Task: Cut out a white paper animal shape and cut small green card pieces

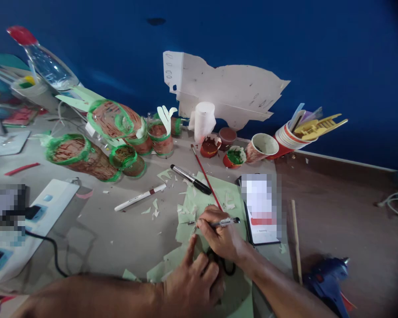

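My right hand point(219, 232) is closed around a pen point(227, 221), with its tip on the light green paper point(235, 198). My left hand point(195, 276) presses its outstretched index fingertip onto the paper, close to the pen tip; its other fingers are curled and nothing shows in them. Between the hands, partly covered, lies a black loop point(231, 268), perhaps a scissors handle. Beyond the right hand, a thin red paintbrush point(204, 170) and a black marker point(190, 179) rest partly on the paper. Farther left lies a white pen point(139, 198), among paper scraps.
Painted brown-and-green containers point(82, 154) stand at the left, near a power strip point(53, 212). Behind are a white roll point(204, 119) and paint cups point(210, 148). A phone point(260, 207) lies right of the paper. A glue gun point(327, 278) sits beyond the table's right edge.
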The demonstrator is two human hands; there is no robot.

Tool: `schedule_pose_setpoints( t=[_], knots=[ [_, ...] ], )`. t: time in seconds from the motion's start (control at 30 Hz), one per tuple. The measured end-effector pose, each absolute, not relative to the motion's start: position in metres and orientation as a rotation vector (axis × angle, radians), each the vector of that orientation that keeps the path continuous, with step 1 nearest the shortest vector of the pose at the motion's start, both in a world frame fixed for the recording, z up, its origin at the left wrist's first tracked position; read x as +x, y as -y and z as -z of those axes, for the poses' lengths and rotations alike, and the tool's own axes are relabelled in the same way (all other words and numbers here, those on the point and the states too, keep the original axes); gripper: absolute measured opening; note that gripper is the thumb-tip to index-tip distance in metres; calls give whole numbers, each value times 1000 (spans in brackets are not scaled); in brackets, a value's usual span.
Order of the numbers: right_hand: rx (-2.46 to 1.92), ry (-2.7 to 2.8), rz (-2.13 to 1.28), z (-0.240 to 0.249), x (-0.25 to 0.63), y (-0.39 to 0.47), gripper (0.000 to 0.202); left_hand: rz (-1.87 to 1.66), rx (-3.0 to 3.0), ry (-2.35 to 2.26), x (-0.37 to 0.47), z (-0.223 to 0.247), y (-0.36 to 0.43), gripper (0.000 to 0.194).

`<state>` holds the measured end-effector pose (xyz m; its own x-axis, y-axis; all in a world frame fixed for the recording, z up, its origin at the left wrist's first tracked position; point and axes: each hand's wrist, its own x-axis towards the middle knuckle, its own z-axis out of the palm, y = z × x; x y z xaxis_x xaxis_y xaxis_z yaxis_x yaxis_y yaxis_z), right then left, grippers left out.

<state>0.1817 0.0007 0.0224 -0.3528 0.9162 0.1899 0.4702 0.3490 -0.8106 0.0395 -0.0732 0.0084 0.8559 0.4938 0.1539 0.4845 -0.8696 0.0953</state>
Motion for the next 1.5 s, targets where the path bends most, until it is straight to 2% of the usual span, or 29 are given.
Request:
schedule_pose_setpoints(
  t=[0.17, 0.53, 1.23, 1.5],
  knots=[
    [-1157, 2003, -826, -22, 180, -1, 25, -161, 2965, -734, 37, -8, 74, 35],
    [-1223, 1916, -962, -22, 182, 0, 23, -183, 2967, -728, 38, -9, 73, 33],
    [-1145, 2036, -887, -24, 177, 1, 26, -210, 2940, -732, 38, -11, 73, 29],
    [-1137, 2039, -890, -24, 177, 1, 25, -149, 2944, -709, 37, -12, 72, 34]
  ],
)
